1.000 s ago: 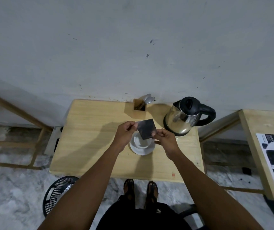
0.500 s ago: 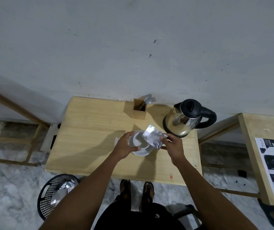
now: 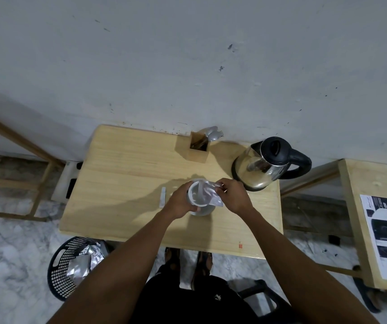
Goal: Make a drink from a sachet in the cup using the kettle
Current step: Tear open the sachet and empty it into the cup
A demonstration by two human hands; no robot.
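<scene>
A white cup (image 3: 196,195) stands on a white saucer (image 3: 203,211) in the middle of the wooden table (image 3: 127,183). My left hand (image 3: 180,202) wraps around the cup's left side. My right hand (image 3: 233,196) pinches a silver sachet (image 3: 209,191), tipped over the cup's mouth. Whether anything is pouring out is too blurred to tell. A steel kettle (image 3: 261,167) with a black lid and handle sits at the table's back right, apart from both hands.
A torn strip (image 3: 162,200) lies on the table left of the cup. A wooden holder (image 3: 198,148) with spoons stands at the back by the wall. A black basket (image 3: 70,265) with foil wrappers sits on the floor, front left. A second table (image 3: 356,218) with a printed sheet stands on the right.
The sachet was held up by both hands above the cup. My left hand let go and took the cup; my right hand tipped the sachet down onto the cup's mouth.
</scene>
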